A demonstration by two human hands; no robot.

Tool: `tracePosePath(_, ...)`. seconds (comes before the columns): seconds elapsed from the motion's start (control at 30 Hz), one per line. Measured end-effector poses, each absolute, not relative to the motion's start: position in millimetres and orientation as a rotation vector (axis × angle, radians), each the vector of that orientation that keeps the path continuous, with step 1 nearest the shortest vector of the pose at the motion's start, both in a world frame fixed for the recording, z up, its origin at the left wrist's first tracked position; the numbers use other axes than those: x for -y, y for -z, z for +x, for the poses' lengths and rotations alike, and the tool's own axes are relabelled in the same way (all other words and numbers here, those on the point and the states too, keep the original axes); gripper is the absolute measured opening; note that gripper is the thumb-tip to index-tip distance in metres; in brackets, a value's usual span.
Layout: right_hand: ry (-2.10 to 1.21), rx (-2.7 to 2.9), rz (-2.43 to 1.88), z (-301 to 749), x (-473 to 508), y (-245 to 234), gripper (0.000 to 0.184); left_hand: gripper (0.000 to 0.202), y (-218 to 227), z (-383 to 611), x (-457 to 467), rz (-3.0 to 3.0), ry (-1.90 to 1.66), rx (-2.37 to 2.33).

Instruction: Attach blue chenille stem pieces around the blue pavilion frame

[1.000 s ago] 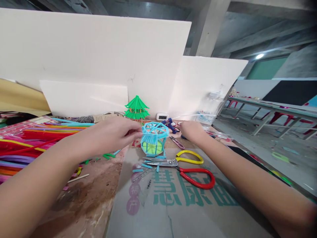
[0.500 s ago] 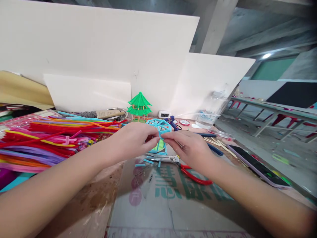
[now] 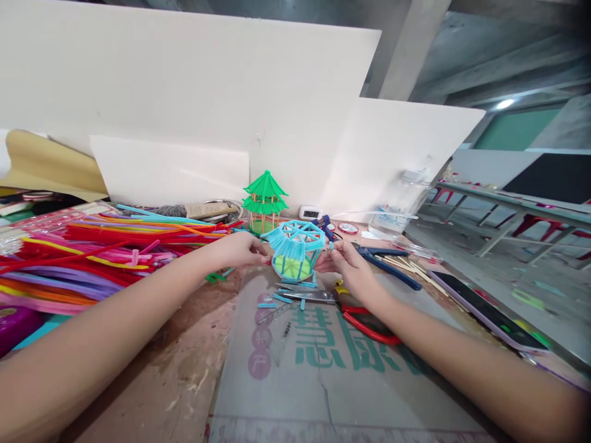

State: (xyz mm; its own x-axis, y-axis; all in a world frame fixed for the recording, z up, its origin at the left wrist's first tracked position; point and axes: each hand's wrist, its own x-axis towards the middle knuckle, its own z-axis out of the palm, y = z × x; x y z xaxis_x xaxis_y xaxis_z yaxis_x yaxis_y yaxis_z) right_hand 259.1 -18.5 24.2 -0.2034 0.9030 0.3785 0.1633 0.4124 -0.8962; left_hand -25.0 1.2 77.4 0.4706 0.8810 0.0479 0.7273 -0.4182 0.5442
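Behind the blue pavilion frame (image 3: 298, 241) stand white boards (image 3: 207, 92); under and in front of it lies a printed sheet (image 3: 277, 400), and to its left a heap of pipe cleaners (image 3: 92, 264). Your left hand (image 3: 244, 249) is just beside its left side, fingers narrowed; I cannot tell whether they hold anything. Your right hand (image 3: 353, 271), on its right, pinches a short blue piece (image 3: 331, 245). Scissors (image 3: 318, 296) lie before it. The step looks like fine handling about the frame; the next move calls for a light, steady touch.
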Motion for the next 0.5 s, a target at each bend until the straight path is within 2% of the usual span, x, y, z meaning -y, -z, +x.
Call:
tracePosePath(0.1, -1.088, 1.518, -0.915, 256.1, 13.3, -21.7, 0.028, 0.035, -61.4, -16.8, -7.0, 2.155, -0.519, -1.176)
tracePosePath(0.27, -1.321, 1.289, -0.94, 254.2, 6.6, -28.1, 0.022, 0.035, -36.3, -3.2, -5.1, 2.096, -0.631, -1.099)
tracePosePath(0.4, -1.287, 1.152, -0.961, 262.4, -0.5, -33.3, 0.015, 0.041, -26.4, 6.9, -0.6, 2.059, -0.8, -1.135)
tracePosePath(0.5, -1.212, 1.136, -0.974, 269.9, -4.4, -33.2, 0.019, 0.043, -28.4, 9.1, 0.1, 2.007, -0.86, -1.171)
